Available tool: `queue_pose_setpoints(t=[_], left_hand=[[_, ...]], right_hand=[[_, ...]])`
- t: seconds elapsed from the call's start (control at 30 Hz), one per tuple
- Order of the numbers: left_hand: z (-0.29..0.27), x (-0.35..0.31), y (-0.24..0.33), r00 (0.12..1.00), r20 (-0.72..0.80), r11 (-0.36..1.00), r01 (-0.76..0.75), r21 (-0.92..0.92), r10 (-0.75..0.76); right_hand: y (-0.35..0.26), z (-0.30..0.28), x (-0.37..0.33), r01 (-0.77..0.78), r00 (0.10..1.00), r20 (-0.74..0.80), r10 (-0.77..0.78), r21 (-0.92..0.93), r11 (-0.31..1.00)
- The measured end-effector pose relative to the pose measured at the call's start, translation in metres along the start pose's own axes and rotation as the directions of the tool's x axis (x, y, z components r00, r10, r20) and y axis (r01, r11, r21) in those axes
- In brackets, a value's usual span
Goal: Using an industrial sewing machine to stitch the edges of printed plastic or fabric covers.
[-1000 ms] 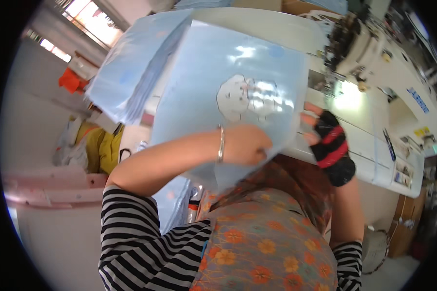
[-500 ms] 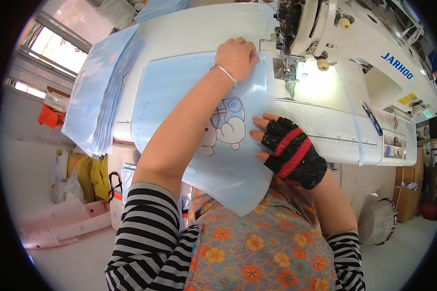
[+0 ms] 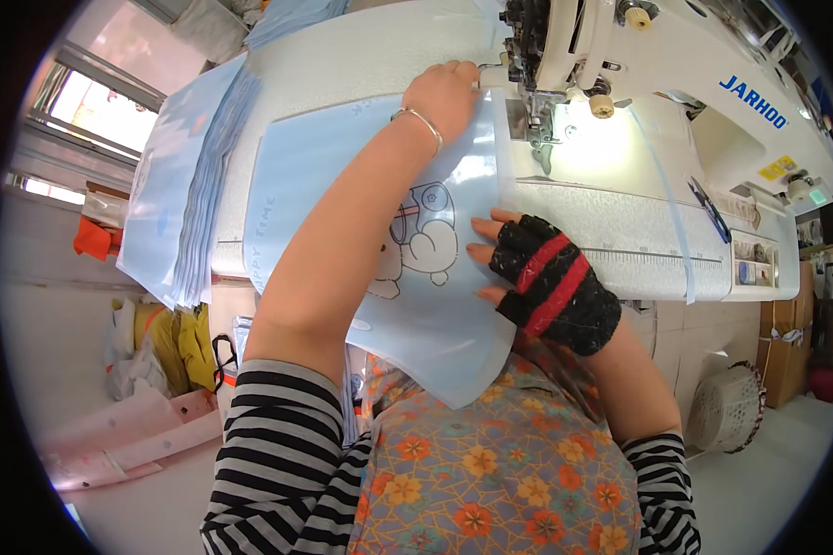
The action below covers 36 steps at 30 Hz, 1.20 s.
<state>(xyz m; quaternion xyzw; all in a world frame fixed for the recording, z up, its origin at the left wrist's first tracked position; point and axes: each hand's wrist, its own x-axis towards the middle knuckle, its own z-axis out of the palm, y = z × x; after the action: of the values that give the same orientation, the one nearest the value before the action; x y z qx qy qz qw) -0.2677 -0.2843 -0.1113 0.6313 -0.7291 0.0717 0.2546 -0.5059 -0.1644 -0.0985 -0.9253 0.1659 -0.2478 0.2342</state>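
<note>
A light-blue plastic sheet (image 3: pixel 310 176) printed with a cartoon animal lies under both my arms, its near corner hanging over the table edge against my flowered apron. My left hand (image 3: pixel 442 97), bare with a silver bangle at the wrist, is at the sheet's far right corner, fingers curled and closed at its edge. A black fingerless glove with red stripes covers my right hand (image 3: pixel 555 282). Its bare fingertips lie stretched out along the sheet's right edge. Just right of the far corner stands the sewing machine's presser foot (image 3: pixel 542 155), in the glow of a lamp.
The white sewing machine (image 3: pixel 685 74) takes up the far right. A stack of similar blue sheets (image 3: pixel 190 176) hangs over the table's left edge. Thread snips (image 3: pixel 710 211) and a small parts tray (image 3: pixel 754 264) lie at right. A white basket (image 3: pixel 727 407) stands on the floor.
The view has shifted slightly. My left hand has moved a little farther away and left with the sheet's corner. My right hand stays at the right edge.
</note>
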Motion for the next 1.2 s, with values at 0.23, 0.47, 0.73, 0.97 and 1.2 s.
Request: queue_pose_setpoints(t=[0.23,0.47,0.73,0.97,1.2], left_hand=[[0.001,-0.005,-0.005,0.996,-0.063,0.997,-0.069,0.034,0.071],[-0.008,-0.003,-0.001,0.994,0.044,0.984,0.107,-0.145,-0.101],[-0.008,-0.001,-0.007,0.968,0.094,0.923,0.251,-0.293,-0.234],[-0.005,0.005,0.014,0.986,0.100,0.991,0.130,0.040,-0.134],[0.001,0.004,0.019,0.993,0.052,0.986,0.096,0.133,-0.104]], right_hand=[[-0.021,0.004,-0.003,-0.261,0.938,-0.216,0.271,0.073,0.963],[-0.013,0.006,0.012,-0.278,0.934,-0.234,0.271,0.003,0.961],[-0.005,0.010,0.031,-0.287,0.921,-0.286,0.266,-0.035,0.957],[0.004,0.020,0.026,-0.401,0.870,-0.238,0.433,0.171,0.900],[0.007,0.006,0.033,-0.486,0.798,-0.145,0.585,0.420,0.767]])
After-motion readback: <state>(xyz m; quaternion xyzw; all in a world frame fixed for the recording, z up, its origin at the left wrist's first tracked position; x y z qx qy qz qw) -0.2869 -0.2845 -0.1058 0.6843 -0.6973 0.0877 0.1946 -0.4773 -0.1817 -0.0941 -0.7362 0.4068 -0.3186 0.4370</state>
